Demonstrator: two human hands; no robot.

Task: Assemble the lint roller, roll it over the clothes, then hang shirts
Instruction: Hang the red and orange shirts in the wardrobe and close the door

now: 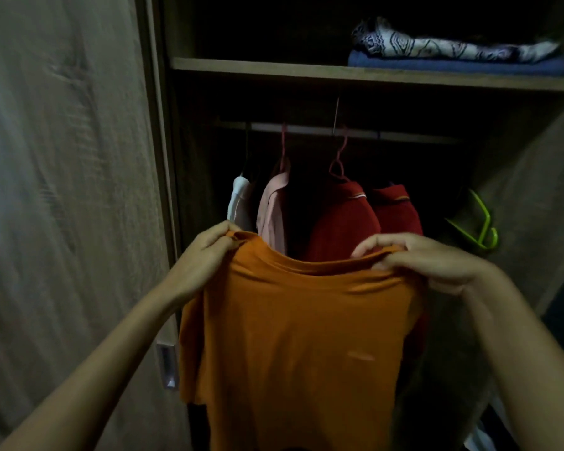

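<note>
An orange shirt (293, 336) hangs in front of an open wardrobe, held up by its top edge. My left hand (205, 255) pinches the shirt's left shoulder. My right hand (414, 258) grips the right shoulder, fingers curled over the neckline. Behind it a rail (306, 130) carries a white garment (240, 200), a pink shirt (274, 209) and two red shirts (345, 219) on pink hangers. Whether a hanger sits inside the orange shirt is hidden. No lint roller is in view.
A shelf (274, 68) above the rail holds folded clothes (453, 53) at the right. Green hangers (479, 222) lie at the wardrobe's right side. The wardrobe door (62, 190) with a metal handle (167, 366) stands at the left.
</note>
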